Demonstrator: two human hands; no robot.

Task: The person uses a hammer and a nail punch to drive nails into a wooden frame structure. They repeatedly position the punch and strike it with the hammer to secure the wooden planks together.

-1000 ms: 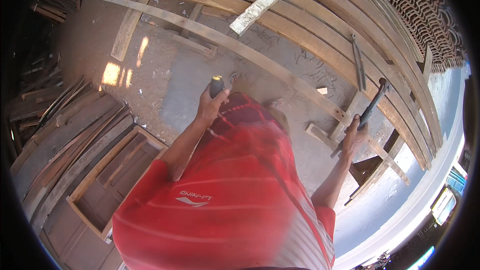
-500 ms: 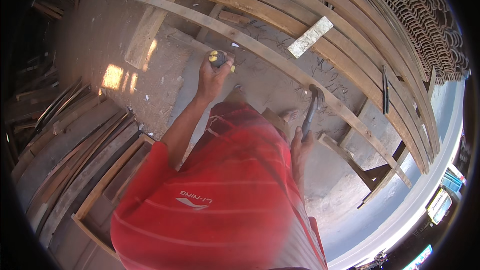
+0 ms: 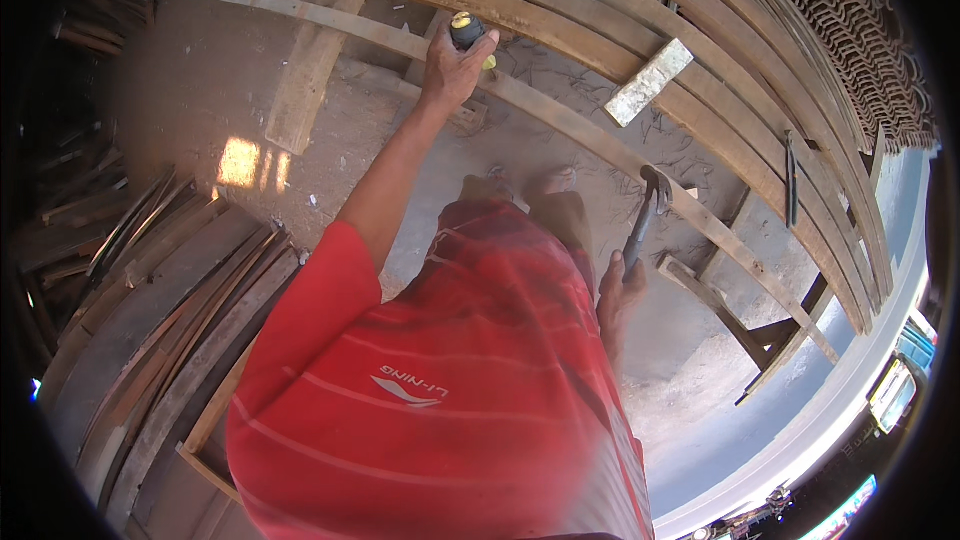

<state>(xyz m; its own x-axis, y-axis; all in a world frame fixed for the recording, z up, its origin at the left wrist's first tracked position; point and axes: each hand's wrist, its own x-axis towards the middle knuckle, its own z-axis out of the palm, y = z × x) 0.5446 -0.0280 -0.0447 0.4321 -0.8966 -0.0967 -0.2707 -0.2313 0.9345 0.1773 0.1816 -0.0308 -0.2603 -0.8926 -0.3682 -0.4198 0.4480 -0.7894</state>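
Head view: left hand (image 3: 455, 72) clamped round a stubby black-and-yellow tool (image 3: 466, 32), upper middle, above or against the long narrow pale-brown wooden plank (image 3: 560, 117) — can't tell which. Right hand (image 3: 622, 292), lower right, wrapped on the handle of a dark claw hammer (image 3: 640, 231), head overlapping same plank, contact unclear. Off-white rectangular block (image 3: 648, 82) lies across thick brown wooden beams (image 3: 545, 36) — slim dark tool (image 3: 790, 180) right of it, also on beams

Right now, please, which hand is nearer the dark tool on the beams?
Right. In view, the right hand is lower left of the dark tool; the left hand, farther left.
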